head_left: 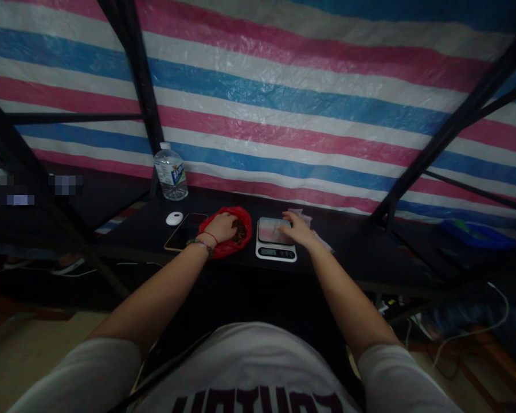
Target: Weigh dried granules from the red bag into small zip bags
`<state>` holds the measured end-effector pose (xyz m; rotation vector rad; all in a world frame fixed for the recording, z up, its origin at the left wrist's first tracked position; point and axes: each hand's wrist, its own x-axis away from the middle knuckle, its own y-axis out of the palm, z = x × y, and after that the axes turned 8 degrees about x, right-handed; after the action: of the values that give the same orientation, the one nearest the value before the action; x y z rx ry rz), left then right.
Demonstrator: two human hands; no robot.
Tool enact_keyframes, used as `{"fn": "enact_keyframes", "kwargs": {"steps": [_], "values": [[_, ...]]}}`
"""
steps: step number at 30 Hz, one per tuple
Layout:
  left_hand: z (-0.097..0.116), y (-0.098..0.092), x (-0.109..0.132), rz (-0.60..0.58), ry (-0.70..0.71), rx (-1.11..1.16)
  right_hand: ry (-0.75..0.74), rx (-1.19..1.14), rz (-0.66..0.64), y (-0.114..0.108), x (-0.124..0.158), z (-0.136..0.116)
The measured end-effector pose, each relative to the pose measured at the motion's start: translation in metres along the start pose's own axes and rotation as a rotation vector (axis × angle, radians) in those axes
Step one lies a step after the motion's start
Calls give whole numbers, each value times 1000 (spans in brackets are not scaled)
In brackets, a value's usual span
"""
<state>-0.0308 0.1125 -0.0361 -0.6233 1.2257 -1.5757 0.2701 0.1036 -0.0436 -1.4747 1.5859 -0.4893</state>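
At the black bench's (352, 249) near edge, an open red plastic bag (248, 222) of brown bits (239, 232) sits left of a white digital scale (276, 253), probably to keep both within easy reach. The left hand (224, 225) dips into the bag; its fingertips are buried, so I can't tell whether they grip anything. The right hand (300, 231) spreads its fingers over the scale's pan, perhaps steadying the small clear packet (278, 228) there; contact is unclear. Pale packets (303, 215) behind are partly hidden, the readout illegible.
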Motion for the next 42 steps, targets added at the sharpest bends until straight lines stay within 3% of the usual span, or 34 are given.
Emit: {"fn": "enact_keyframes", "kwargs": {"steps": [4,10,13,20,24,29,37,42], "values": [[3,4,-18,-72,-49,-77,-40,32,-40,12,2,-2],[7,1,-35,-150,-57,-119,-15,-7,13,20,-2,-6],[7,-2,-38,-183,-27,-109,-59,-27,8,22,-2,-24],[6,-11,-34,-229,52,-72,-78,-237,-188,50,0,-87],[2,-23,-25,-296,97,-44,-109,35,-274,64,-5,-109],[-3,-35,-13,-322,136,-29,-233,491,-218,63,-16,-126],[-12,-27,0,-237,95,-41,-394,662,-259,67,-29,-135],[-19,-23,6,-214,118,36,-460,618,-396,69,-43,-128]]}}
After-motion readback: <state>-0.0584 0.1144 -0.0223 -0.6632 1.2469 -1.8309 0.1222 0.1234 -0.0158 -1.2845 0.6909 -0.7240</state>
